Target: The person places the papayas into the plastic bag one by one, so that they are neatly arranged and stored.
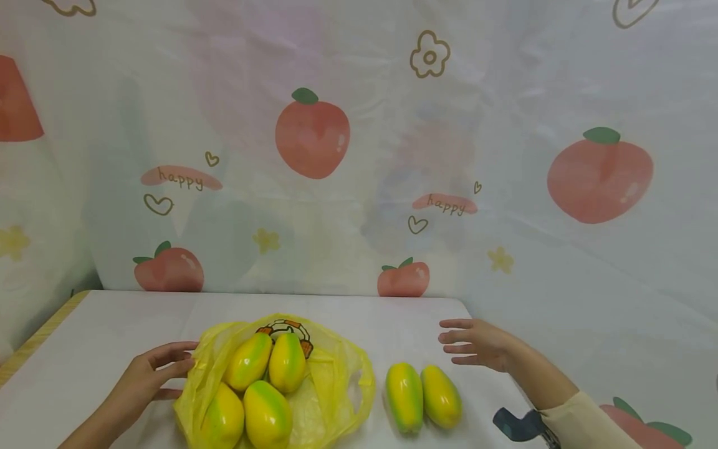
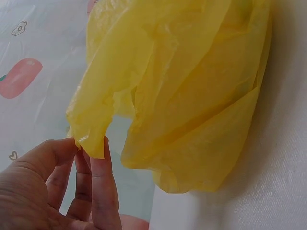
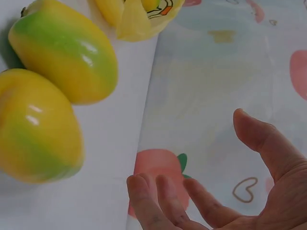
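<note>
A yellow plastic bag [image 1: 331, 386] lies wide-mouthed on the table, with several yellow-green mangoes [image 1: 268, 415] inside. At its left side, my left hand [image 1: 147, 379] pinches the edge of the bag; the left wrist view shows thumb and fingertips [image 2: 98, 143] on a thin flap of the plastic. Two more mangoes, one [image 1: 404, 398] beside the other [image 1: 442, 396], lie on the table to the right of the bag. My right hand [image 1: 479, 344] hovers above and to the right of this pair, fingers spread and touching nothing.
The white table [image 1: 151, 312] has its back edge close to a hanging cloth [image 1: 359, 237] printed with red fruit. A wooden edge [image 1: 42, 333] shows at the left. Near the right sleeve is a dark strap or mount [image 1: 518, 425].
</note>
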Available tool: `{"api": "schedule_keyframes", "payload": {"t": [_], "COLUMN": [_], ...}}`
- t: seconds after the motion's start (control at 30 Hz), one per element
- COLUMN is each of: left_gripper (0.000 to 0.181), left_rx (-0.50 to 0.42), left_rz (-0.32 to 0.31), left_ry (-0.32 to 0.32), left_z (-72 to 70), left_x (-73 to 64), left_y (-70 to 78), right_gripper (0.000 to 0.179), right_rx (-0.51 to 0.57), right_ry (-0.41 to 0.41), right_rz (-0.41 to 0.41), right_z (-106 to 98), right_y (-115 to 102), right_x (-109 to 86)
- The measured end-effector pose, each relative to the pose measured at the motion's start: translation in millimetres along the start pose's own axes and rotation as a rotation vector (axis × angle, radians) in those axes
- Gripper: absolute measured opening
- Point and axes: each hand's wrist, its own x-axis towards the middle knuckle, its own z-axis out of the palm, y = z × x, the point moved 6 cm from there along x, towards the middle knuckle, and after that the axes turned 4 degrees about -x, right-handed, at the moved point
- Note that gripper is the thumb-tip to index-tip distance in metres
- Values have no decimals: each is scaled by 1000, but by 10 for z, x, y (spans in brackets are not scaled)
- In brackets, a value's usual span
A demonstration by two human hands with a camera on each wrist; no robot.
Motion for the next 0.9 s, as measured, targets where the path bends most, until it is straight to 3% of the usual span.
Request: {"api": "schedule_keyframes", "payload": {"t": [0.27,0.5,0.9], "left_gripper": [61,60,64], "left_rx": [-15,-16,-3], "left_rz": [-3,-5,-9], "left_ry": [-3,6,6], "left_z": [-2,-7,-2], "left_x": [-1,-2,10], "left_y": [-14,-16,-2], "right_gripper": [69,73,65], "right_rx": [45,65,58], "right_ry": [63,74,81], "right_rz": [74,142,213], "right_z": [-100,-28,117], "right_y": [400,679,950], "right_x": [72,116,159]}}
